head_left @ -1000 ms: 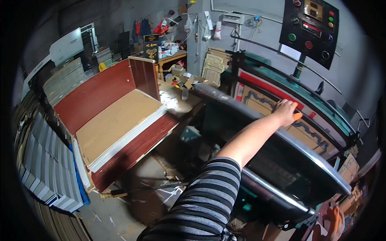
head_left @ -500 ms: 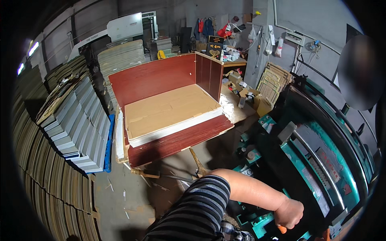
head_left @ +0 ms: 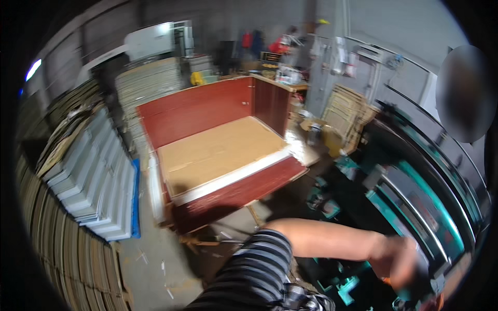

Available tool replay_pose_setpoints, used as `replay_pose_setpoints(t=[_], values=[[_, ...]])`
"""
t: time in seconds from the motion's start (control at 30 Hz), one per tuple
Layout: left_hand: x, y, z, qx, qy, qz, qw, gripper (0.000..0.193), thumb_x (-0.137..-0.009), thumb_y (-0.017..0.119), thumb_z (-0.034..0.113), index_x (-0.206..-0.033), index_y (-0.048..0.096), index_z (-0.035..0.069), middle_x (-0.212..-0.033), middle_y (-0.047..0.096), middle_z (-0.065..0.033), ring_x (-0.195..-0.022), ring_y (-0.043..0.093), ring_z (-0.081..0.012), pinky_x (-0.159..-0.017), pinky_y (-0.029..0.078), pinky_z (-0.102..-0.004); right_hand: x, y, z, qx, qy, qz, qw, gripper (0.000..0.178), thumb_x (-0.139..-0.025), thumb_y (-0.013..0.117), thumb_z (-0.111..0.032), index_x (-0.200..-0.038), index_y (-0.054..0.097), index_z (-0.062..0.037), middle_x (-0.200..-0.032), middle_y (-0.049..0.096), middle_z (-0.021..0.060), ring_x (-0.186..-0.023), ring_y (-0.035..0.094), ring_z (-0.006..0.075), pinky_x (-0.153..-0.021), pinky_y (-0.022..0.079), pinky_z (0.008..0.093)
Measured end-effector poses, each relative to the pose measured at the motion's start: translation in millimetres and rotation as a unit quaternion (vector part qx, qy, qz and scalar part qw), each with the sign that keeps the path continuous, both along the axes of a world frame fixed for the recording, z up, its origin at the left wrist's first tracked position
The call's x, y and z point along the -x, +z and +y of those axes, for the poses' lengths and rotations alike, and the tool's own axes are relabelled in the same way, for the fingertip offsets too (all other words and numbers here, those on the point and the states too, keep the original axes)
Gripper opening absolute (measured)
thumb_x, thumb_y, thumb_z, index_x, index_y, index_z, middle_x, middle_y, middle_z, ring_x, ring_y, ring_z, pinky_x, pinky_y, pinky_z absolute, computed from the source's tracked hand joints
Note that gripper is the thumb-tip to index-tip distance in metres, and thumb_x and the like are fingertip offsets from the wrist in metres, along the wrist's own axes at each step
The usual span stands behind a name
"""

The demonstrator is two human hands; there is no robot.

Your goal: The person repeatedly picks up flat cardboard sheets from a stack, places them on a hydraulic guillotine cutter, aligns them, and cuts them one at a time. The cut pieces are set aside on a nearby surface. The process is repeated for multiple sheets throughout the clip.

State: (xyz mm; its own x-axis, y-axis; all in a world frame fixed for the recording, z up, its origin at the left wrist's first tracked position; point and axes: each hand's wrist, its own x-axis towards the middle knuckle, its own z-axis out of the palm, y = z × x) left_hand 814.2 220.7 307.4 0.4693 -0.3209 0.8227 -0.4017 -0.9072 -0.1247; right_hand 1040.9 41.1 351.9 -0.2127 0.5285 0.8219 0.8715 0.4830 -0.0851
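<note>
My left arm, in a black-and-grey striped sleeve, reaches across to the lower right. My left hand [head_left: 398, 262] is smeared by motion over the dark bed of a green machine [head_left: 384, 202]. Its fingers look closed round an orange thing, perhaps a handle [head_left: 386, 280], of which only a sliver shows below the hand. A dark blurred shape lies just right of the fingers. At the lower right rim a skin-coloured strip [head_left: 459, 280] looks like part of my right arm. My right hand's fingers are hidden there, beside another orange patch [head_left: 441, 299].
A metal bar [head_left: 415, 212] runs along the machine's front. Ahead stands a red-brown panelled stand [head_left: 194, 114] holding a stack topped by brown cardboard [head_left: 223, 147]. Piled grey-white boards [head_left: 98, 181] sit on a blue pallet [head_left: 136, 202] at left. Scraps litter the floor [head_left: 155, 280].
My left hand has moved right and slightly up over the machine, the orange thing moving with it. The dark shape now shows beside the fingers. The whole view has shifted and blurred.
</note>
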Motion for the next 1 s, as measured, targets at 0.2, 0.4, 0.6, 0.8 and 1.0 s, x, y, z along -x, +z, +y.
replay_pose_setpoints(t=[0.2, 0.4, 0.6, 0.8, 1.0], values=[[85.4, 89.9, -14.7, -0.069, 0.194, -0.114, 0.972, 0.028, -0.073, 0.077, 0.02, -0.094, 0.068, 0.005, -0.098, 0.065, -0.0093, -0.092, 0.063, -0.0283, -0.081, 0.05, -0.0396, 2.8, -13.9, -47.6, 0.039, -0.176, 0.18, 0.967, 0.04, -0.079, 0.064, 0.004, -0.119, 0.06, 0.0005, -0.109, 0.064, 0.0141, -0.098, 0.063, 0.0215, -0.087, 0.05, 0.03], [123.8, 107.6, 18.8, 0.045, 0.336, -0.16, 0.927, 0.028, -0.081, 0.07, 0.009, -0.108, 0.067, 0.001, -0.114, 0.064, -0.015, -0.114, 0.057, -0.0323, -0.098, 0.044, -0.0399, 24.9, 0.8, -71.4, -0.065, -0.151, 0.062, 0.984, 0.028, -0.085, 0.066, -0.002, -0.113, 0.062, 0.0011, -0.11, 0.065, 0.0167, -0.097, 0.067, 0.0255, -0.086, 0.051, 0.0315], [133.8, -27.4, 90.2, 0.183, 0.527, 0.243, 0.793, 0.053, -0.089, 0.06, 0.037, -0.13, 0.054, 0.004, -0.137, 0.05, -0.0163, -0.13, 0.043, -0.035, -0.107, 0.036, -0.0422, 25.3, -36.2, -26.2, 0.096, -0.154, 0.133, 0.974, 0.034, -0.08, 0.069, 0.001, -0.114, 0.062, 0.0025, -0.111, 0.064, 0.0174, -0.106, 0.062, 0.0274, -0.093, 0.046, 0.0321], [147.5, -175.3, 97.9, 0.195, 0.53, 0.468, 0.68, 0.087, -0.086, 0.052, 0.06, -0.144, 0.032, -0.001, -0.155, 0.023, -0.014, -0.144, 0.015, -0.0347, -0.116, 0.014, -0.0481, -52.1, -193.1, 53.3, 0.318, -0.224, 0.05, 0.92, 0.055, -0.085, 0.068, -0.029, -0.131, 0.052, -0.0027, -0.133, 0.05, 0.0245, -0.121, 0.049, 0.0403, -0.101, 0.04, 0.0437], [173.6, -164.5, 34.4, 0.241, 0.493, 0.483, 0.682, 0.103, -0.076, 0.053, 0.075, -0.141, 0.037, -0.003, -0.152, 0.027, -0.0179, -0.143, 0.016, -0.0365, -0.117, 0.013, -0.0464, -43.4, -197.8, 66.2, 0.551, -0.185, -0.047, 0.812, 0.072, -0.087, 0.055, -0.056, -0.142, 0.04, -0.0101, -0.146, 0.039, 0.0168, -0.136, 0.033, 0.0348, -0.109, 0.022, 0.0547]])
